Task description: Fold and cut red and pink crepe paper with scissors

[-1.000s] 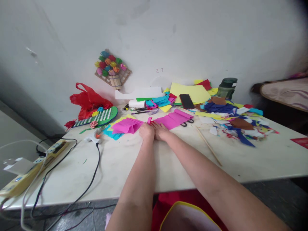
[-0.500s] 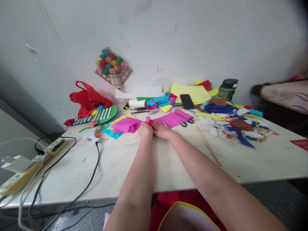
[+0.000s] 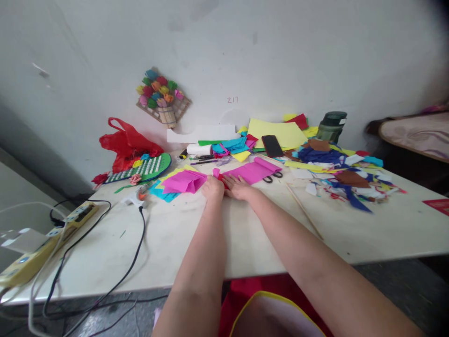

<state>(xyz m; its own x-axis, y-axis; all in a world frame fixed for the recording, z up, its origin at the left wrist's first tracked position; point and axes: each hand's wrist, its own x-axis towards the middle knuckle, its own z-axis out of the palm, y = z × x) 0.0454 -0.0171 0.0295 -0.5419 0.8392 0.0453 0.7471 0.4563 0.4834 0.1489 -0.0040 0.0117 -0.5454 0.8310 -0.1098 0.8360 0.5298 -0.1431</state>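
Note:
On the white table (image 3: 168, 248), a small piece of red paper (image 3: 223, 181) lies between my two hands. My left hand (image 3: 212, 188) is closed at its left edge, with the fingers curled down. Fingers outstretched, my right hand (image 3: 239, 188) rests flat over its right part. Behind the right hand is a strip of magenta crepe paper (image 3: 257, 171), with black scissor handles (image 3: 272, 179) at its front edge. Folded magenta sheets (image 3: 184, 181) lie just left of my left hand, over yellow and blue paper (image 3: 164, 194).
Coloured scraps (image 3: 351, 180) and a green bottle (image 3: 331, 126) are at the right, near a wooden stick (image 3: 304, 210). A phone (image 3: 272, 146) lies on yellow sheets. A glue gun (image 3: 135, 197), its cable and a power strip (image 3: 45, 248) occupy the left.
The camera view has shifted slightly. Both hands remain at the red paper, with no clear change in their hold.

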